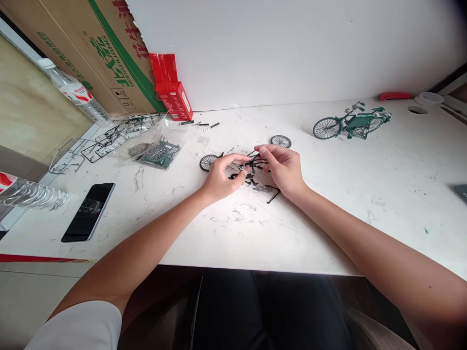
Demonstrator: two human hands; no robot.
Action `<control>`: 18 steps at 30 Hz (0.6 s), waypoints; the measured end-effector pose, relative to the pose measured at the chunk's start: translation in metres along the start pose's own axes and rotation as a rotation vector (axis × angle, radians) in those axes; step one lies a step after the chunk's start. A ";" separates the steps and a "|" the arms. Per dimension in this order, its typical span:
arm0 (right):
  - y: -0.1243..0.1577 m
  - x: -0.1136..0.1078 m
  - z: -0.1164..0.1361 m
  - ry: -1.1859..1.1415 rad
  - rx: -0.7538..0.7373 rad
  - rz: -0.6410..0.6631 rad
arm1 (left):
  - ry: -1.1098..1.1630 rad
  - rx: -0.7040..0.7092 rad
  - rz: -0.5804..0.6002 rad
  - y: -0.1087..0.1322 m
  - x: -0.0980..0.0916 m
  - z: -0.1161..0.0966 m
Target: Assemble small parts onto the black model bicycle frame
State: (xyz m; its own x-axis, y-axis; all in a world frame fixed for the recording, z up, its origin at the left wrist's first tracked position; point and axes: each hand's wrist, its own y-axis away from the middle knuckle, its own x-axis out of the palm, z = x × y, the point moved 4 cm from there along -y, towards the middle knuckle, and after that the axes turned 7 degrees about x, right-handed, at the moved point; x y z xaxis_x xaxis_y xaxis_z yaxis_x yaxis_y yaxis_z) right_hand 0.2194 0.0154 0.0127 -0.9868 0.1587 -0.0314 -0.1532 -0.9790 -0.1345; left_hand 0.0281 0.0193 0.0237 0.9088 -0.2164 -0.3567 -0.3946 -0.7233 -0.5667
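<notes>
Between my hands is a black miniature bicycle frame [258, 161], just over the white table. My left hand [220, 179] pinches its left end, near a small silvery piece, with thumb and fingers. The fingertips of my right hand [286, 169] close on the right end and partly cover it. Small loose black parts [251, 183] and a grey lattice piece [262, 189] lie under and in front of the fingers. One spoked wheel [207, 163] rests left of my left hand, and another spoked wheel [280, 141] lies flat behind my right hand.
A green assembled model bicycle [361, 124] stands at the back right. On the left are part sprues [109, 141], a clear bag of parts [158, 151], a phone [88, 212] and two bottles [78, 92]. A red box [177, 101] stands by a cardboard sheet [98, 53].
</notes>
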 end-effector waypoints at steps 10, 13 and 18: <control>0.001 0.000 0.003 0.023 0.015 -0.051 | -0.005 -0.016 -0.061 0.000 0.000 -0.004; 0.001 -0.001 0.003 0.042 -0.006 -0.059 | -0.001 -0.011 -0.073 0.001 0.001 -0.003; 0.002 -0.001 0.005 0.094 -0.042 -0.070 | -0.022 -0.006 -0.077 0.001 0.001 -0.002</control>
State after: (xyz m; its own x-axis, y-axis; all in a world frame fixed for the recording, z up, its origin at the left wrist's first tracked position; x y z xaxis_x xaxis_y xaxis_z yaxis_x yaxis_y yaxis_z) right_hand 0.2200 0.0131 0.0171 -0.9642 0.2401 -0.1128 -0.2176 -0.9590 -0.1813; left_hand 0.0290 0.0171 0.0237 0.9332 -0.1456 -0.3287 -0.3229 -0.7414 -0.5883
